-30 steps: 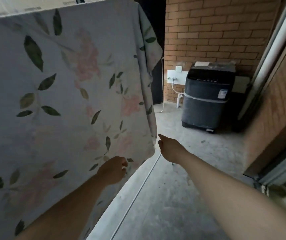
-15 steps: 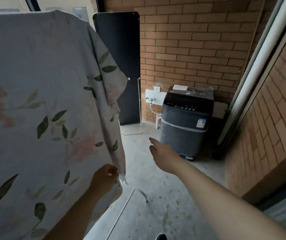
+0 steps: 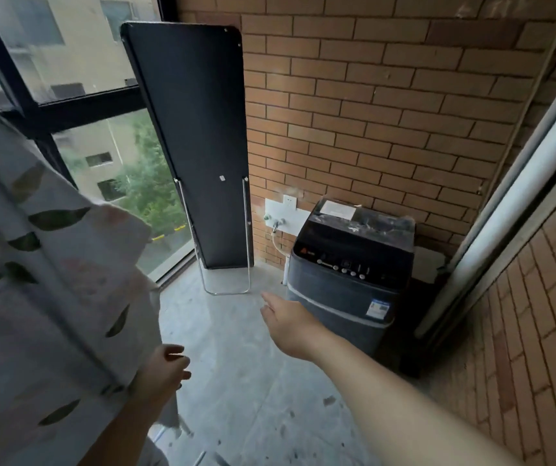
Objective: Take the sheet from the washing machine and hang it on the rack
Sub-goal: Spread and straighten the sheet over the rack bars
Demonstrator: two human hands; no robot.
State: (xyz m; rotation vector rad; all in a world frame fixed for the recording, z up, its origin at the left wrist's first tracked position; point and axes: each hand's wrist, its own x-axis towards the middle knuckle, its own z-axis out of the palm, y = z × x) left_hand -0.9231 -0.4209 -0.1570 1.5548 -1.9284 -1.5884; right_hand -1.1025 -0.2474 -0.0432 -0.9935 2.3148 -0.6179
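Note:
A pale sheet (image 3: pixel 51 297) printed with green leaves and pink flowers hangs down the left side of the view; the rack that carries it is hidden. My left hand (image 3: pixel 164 368) is at the sheet's right edge, fingers spread and loose, holding nothing. Stretched forward over the floor, my right hand (image 3: pixel 286 319) is flat and empty, in front of the dark top-loading washing machine (image 3: pixel 347 280). The machine stands against the brick wall with its lid down.
A tall black panel on a metal stand (image 3: pixel 199 142) leans in the corner beside a large window (image 3: pixel 68 62). A tap and socket plate (image 3: pixel 281 213) sit on the brick wall. A white pipe (image 3: pixel 505 210) runs down the right wall. The floor (image 3: pixel 253 381) is bare concrete.
The view has swung right and up, so the sheet now fills less of the left side. My left hand has let go of the sheet's edge and opened. My right hand stays stretched forward.

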